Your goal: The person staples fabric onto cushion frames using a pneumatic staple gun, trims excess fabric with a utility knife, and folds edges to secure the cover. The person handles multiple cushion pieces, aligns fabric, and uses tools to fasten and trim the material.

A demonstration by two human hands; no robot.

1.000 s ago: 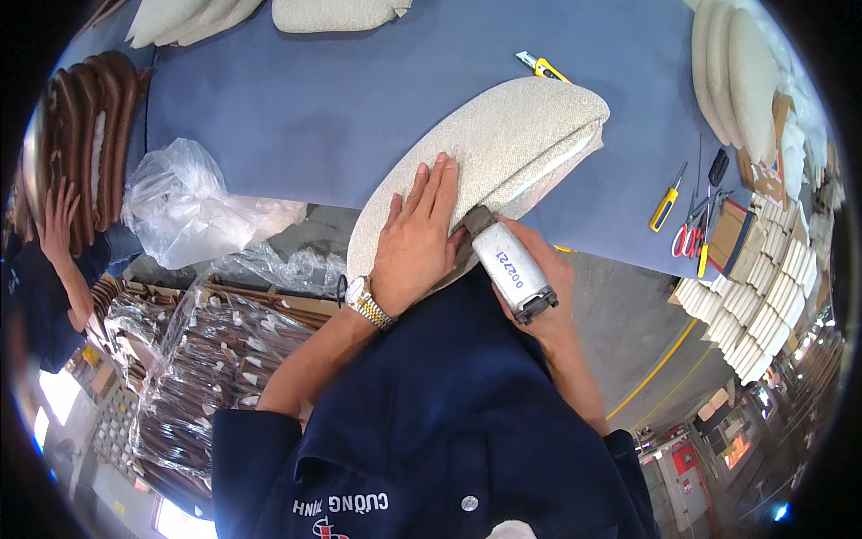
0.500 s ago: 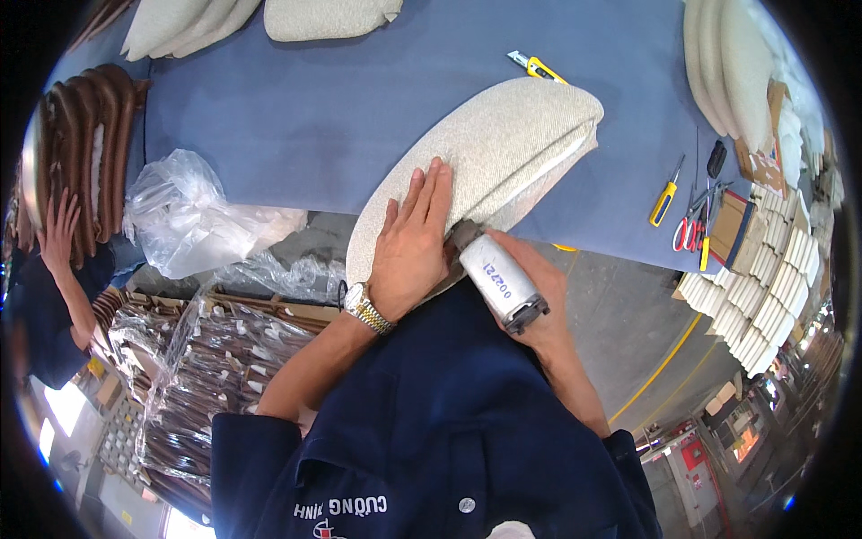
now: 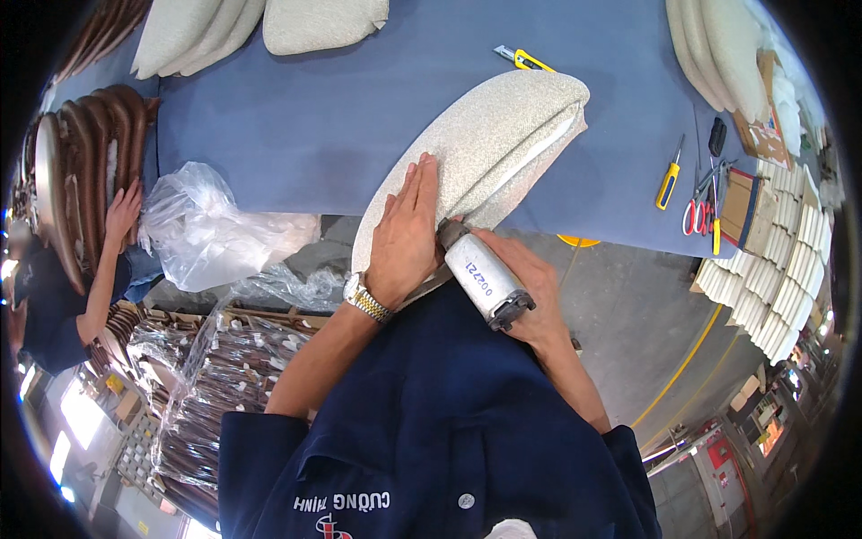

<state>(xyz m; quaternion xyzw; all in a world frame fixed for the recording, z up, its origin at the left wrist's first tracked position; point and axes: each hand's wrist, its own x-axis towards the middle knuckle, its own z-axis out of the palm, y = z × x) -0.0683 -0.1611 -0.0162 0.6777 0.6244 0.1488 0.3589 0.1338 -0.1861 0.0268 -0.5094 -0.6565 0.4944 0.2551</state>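
A light beige fabric-covered cushion [image 3: 489,126] lies slantwise over the table's near edge, close against my body. My left hand [image 3: 406,241] rests flat on its upper face, fingers stretched out together. In my right hand [image 3: 532,278] is a silver pneumatic staple gun [image 3: 485,277]; its dark nose meets the cushion's near underside edge, just right of my left hand. Where the nose touches is partly hidden. A fold along the cushion's right side shows white inside. Just beyond the cushion's far end lies a yellow utility knife [image 3: 523,59].
On the blue-grey table [image 3: 305,135], a yellow screwdriver [image 3: 667,187] and red-handled scissors [image 3: 691,216] lie right. Beige cushions [image 3: 709,54] stand at the far right. Clear plastic [image 3: 211,225] hangs at the left edge. A co-worker's hand [image 3: 124,211] touches brown curved frames [image 3: 90,162].
The view has shifted slightly. My left hand stays flat on the cushion, and the staple gun stays at its near edge. The co-worker's hand has moved right along the brown frames.
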